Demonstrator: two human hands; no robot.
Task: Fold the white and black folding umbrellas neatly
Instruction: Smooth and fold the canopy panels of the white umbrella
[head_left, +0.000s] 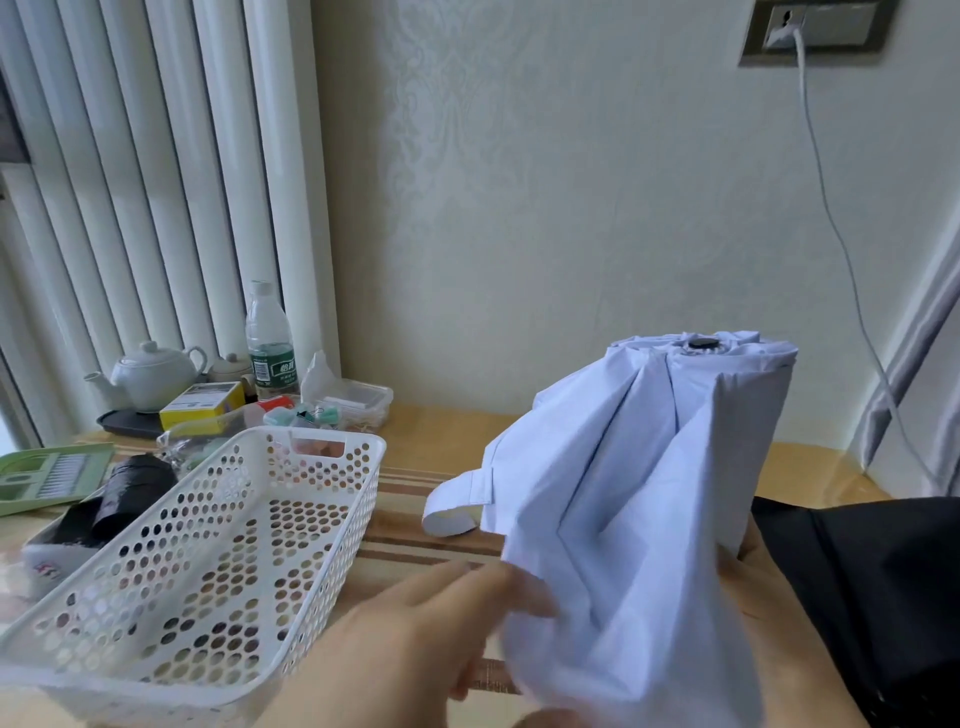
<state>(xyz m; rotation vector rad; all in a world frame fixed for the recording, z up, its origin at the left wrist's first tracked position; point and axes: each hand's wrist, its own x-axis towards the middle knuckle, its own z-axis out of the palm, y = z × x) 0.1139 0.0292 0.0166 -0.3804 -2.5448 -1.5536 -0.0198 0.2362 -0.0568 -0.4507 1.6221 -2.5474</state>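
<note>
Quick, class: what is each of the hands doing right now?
Left hand: fingers on the white umbrella fabric, pinching it.
Right hand: mostly hidden behind the umbrella; cannot tell.

home room | teapot (150, 374), radiator (156, 171), patterned wallpaper (519, 182), cluttered table (441, 441)

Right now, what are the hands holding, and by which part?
The white umbrella, held upright. The left hand grips the lower canopy folds. The right hand is mostly hidden behind the fabric, apparently supporting the lower end; its grip cannot be told.
</note>
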